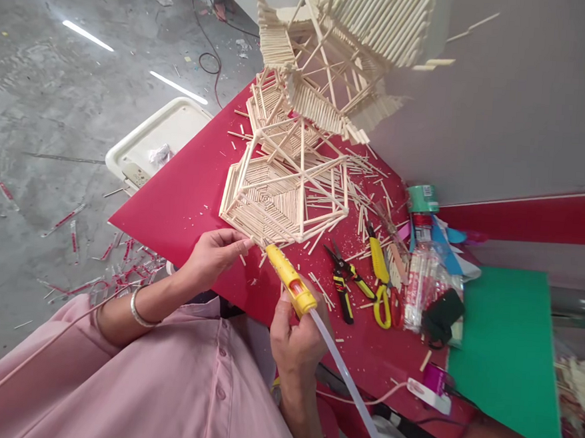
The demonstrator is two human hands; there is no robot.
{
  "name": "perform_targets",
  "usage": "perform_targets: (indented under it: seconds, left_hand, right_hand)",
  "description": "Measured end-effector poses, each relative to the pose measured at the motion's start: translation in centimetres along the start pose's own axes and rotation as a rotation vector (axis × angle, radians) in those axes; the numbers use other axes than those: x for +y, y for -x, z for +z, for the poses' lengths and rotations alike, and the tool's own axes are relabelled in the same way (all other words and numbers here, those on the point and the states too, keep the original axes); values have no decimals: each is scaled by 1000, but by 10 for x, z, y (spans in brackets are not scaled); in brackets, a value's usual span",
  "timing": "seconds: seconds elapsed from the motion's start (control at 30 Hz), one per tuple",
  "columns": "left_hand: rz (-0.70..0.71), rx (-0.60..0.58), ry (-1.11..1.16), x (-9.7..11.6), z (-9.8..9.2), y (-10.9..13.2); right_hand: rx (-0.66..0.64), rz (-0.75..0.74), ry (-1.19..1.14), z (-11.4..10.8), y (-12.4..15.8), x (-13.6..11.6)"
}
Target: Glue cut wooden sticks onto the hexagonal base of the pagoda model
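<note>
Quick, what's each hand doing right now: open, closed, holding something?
Left hand: closed in a pinch by the near edge of the stick frame; what it grips can't be told.
Right hand: closed, holding the glue gun.

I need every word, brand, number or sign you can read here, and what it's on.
No text reads clearly.
Green packaging: pale label, too small to read.
Clear packets: red markings, too blurred.
Purple box: any lettering too small.
Yellow glue gun: no lettering I can make out.
</note>
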State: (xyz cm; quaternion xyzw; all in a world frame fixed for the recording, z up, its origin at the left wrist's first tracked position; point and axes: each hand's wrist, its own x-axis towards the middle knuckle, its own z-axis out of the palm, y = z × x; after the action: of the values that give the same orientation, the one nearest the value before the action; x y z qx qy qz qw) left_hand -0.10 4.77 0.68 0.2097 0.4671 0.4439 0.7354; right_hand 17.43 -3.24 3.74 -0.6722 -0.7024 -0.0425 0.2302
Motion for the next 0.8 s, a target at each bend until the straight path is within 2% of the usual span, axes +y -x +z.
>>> perform_targets:
  seconds: [0.17,0.8]
  left_hand:
    - [-9,4,-1,-1,-1,0]
    - [-20,2,-4,1,-1,1]
  right_hand:
    - [51,30,40,-2,0,8]
    - [14,7,54,2,-12,1]
